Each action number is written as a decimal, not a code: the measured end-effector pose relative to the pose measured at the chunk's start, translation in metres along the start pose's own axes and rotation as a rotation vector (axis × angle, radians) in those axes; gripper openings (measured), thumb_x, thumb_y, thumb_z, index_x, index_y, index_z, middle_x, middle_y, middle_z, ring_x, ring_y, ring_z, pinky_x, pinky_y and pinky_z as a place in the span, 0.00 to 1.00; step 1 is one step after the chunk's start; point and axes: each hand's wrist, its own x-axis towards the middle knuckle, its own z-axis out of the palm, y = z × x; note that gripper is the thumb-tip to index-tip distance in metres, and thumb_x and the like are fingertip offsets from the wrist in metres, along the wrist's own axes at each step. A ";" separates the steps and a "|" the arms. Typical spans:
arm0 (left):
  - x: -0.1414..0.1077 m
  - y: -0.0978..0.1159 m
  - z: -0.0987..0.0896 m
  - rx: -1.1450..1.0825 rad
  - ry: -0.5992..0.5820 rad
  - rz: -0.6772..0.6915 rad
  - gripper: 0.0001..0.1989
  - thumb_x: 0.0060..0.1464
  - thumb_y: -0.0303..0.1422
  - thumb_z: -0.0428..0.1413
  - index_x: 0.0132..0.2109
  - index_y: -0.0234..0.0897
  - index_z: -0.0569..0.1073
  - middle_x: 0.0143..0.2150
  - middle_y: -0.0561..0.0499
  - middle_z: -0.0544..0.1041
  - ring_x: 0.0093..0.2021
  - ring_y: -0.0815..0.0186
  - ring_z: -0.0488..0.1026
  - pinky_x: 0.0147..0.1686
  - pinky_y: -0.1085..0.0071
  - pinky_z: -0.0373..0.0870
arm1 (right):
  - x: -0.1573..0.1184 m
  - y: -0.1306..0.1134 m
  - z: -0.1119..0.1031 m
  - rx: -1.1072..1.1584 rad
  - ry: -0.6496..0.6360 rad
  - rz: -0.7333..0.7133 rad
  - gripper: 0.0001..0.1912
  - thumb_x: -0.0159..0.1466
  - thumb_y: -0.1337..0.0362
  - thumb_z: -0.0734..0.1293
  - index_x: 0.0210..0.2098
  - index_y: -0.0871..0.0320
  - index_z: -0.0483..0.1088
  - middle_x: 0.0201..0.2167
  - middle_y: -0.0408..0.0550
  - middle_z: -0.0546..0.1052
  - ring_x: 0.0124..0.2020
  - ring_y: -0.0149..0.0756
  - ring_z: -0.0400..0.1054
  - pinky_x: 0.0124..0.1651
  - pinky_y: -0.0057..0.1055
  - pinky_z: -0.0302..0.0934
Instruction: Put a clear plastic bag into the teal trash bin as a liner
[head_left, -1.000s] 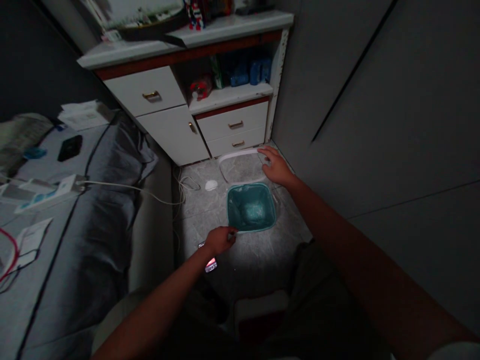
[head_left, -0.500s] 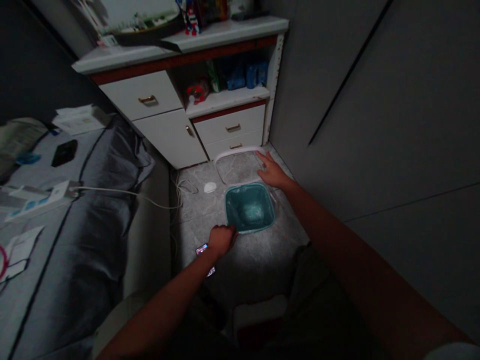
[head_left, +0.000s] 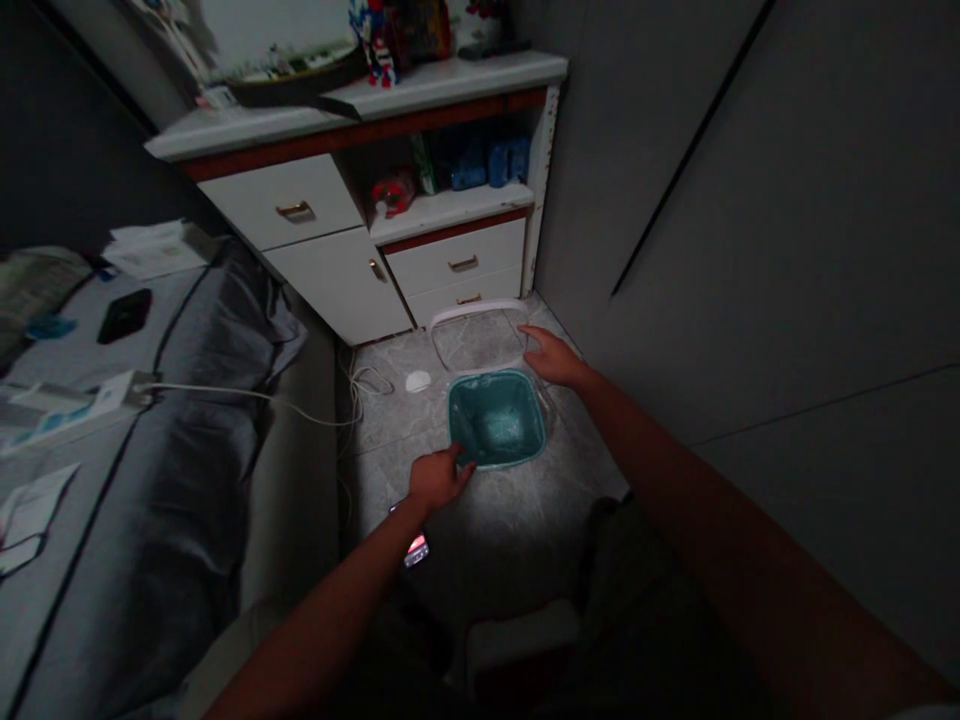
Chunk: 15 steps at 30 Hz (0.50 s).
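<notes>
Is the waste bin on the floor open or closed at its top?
Open: the teal-lined waste bin shows its inside from above, and the white-rimmed clear lid lies back from the opening, beside the right hand.

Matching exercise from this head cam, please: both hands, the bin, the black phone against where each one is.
Things:
1. left hand
2. right hand
3. teal bin
4. black phone

Places:
A. on the bed
B. on the floor
C. at the bin's near rim
D. at a corner of the white frame

Pairs: 1-C, 2-D, 3-B, 4-A
</notes>
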 end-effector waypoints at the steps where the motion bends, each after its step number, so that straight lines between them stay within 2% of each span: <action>1: 0.003 -0.004 0.000 -0.047 0.033 -0.049 0.25 0.70 0.54 0.48 0.61 0.44 0.73 0.44 0.46 0.85 0.46 0.54 0.82 0.45 0.64 0.71 | -0.001 0.002 -0.001 -0.056 -0.013 0.027 0.33 0.65 0.71 0.65 0.69 0.62 0.70 0.69 0.58 0.71 0.68 0.43 0.67 0.73 0.41 0.58; 4: 0.017 -0.025 -0.001 -0.159 0.091 -0.175 0.26 0.73 0.52 0.41 0.63 0.43 0.70 0.48 0.45 0.84 0.49 0.54 0.82 0.47 0.63 0.73 | -0.008 0.015 0.000 -0.265 -0.137 0.195 0.24 0.69 0.68 0.64 0.62 0.58 0.77 0.64 0.56 0.77 0.64 0.44 0.71 0.69 0.40 0.63; 6: 0.027 -0.043 0.003 -0.179 0.067 -0.210 0.25 0.74 0.45 0.39 0.66 0.43 0.70 0.55 0.41 0.80 0.55 0.54 0.80 0.53 0.61 0.73 | -0.018 0.029 0.007 -0.435 -0.332 0.340 0.23 0.70 0.66 0.64 0.63 0.56 0.77 0.64 0.57 0.77 0.63 0.47 0.73 0.65 0.40 0.66; 8: 0.035 -0.059 0.011 -0.162 -0.008 -0.206 0.26 0.72 0.37 0.41 0.71 0.43 0.67 0.61 0.38 0.76 0.59 0.54 0.78 0.59 0.60 0.71 | -0.032 0.044 0.020 -0.569 -0.549 0.424 0.26 0.69 0.68 0.65 0.65 0.55 0.76 0.66 0.59 0.75 0.63 0.51 0.73 0.62 0.43 0.69; 11: 0.041 -0.076 0.028 -0.106 -0.171 -0.161 0.34 0.65 0.30 0.47 0.77 0.45 0.60 0.66 0.37 0.71 0.62 0.54 0.77 0.62 0.60 0.70 | -0.057 0.064 0.041 -0.617 -0.738 0.420 0.31 0.64 0.74 0.68 0.66 0.55 0.76 0.66 0.60 0.75 0.64 0.55 0.73 0.59 0.47 0.71; 13: 0.042 -0.081 0.037 -0.063 -0.259 -0.146 0.37 0.62 0.28 0.50 0.78 0.46 0.60 0.68 0.37 0.70 0.64 0.53 0.77 0.61 0.60 0.71 | -0.071 0.072 0.052 -0.605 -0.780 0.398 0.33 0.61 0.78 0.68 0.64 0.55 0.77 0.65 0.61 0.76 0.63 0.56 0.74 0.58 0.49 0.71; 15: 0.042 -0.085 0.043 -0.032 -0.293 -0.160 0.37 0.62 0.29 0.51 0.77 0.47 0.62 0.69 0.37 0.69 0.64 0.50 0.76 0.61 0.59 0.72 | -0.080 0.077 0.057 -0.600 -0.791 0.376 0.32 0.59 0.80 0.68 0.61 0.59 0.79 0.63 0.64 0.77 0.61 0.59 0.75 0.56 0.51 0.72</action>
